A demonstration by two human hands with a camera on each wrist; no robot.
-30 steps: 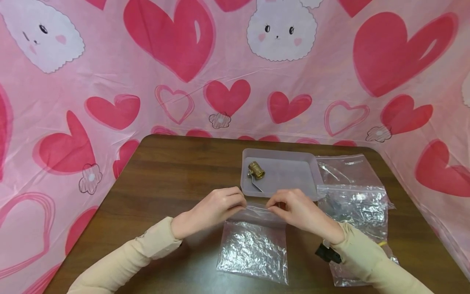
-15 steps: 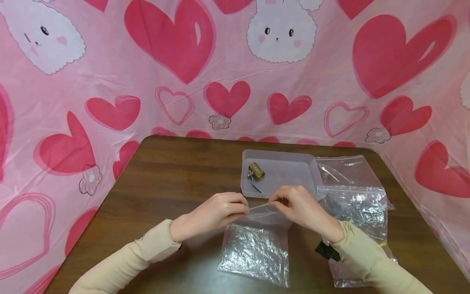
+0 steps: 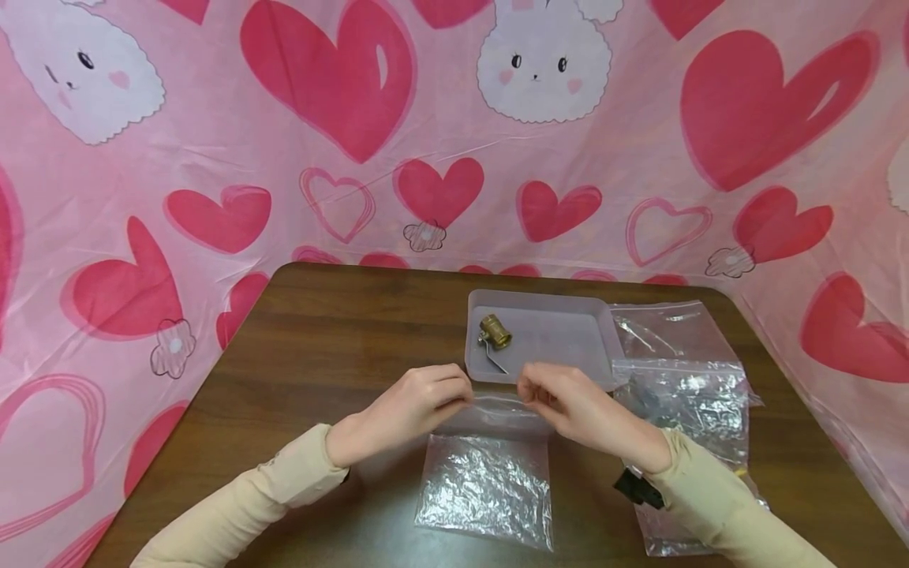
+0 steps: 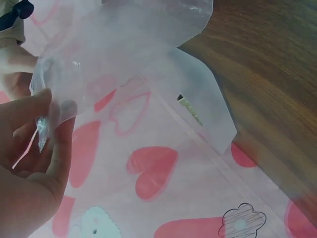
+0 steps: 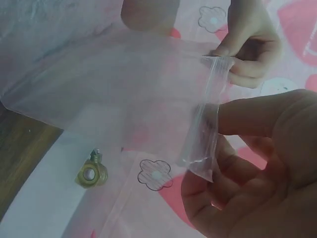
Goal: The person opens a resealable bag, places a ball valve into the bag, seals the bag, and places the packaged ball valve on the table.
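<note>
A clear zip bag (image 3: 486, 485) hangs by its top edge in front of the tray. My left hand (image 3: 419, 402) pinches its left top corner between thumb and fingers. At the opposite corner my right hand (image 3: 568, 398) pinches the same edge. In the right wrist view the zip strip (image 5: 205, 109) runs between the two hands, with the thumb on one face and fingers behind. The left wrist view shows the bag's film (image 4: 124, 54) spread out beyond the left fingers. Behind the bag, a brass valve (image 3: 495, 331) with a bent metal lever lies in the tray.
The shallow translucent tray (image 3: 616, 335) stands behind the hands. To its right, several clear zip bags (image 3: 692, 402) overlap on the brown wooden table (image 3: 341, 331). A pink heart-patterned sheet (image 3: 440, 118) rises behind the table.
The bag's top edge slanted up to the right half a second ago and is now nearly level. Bag and left hand have shifted slightly left. The valve and tray have stayed put.
</note>
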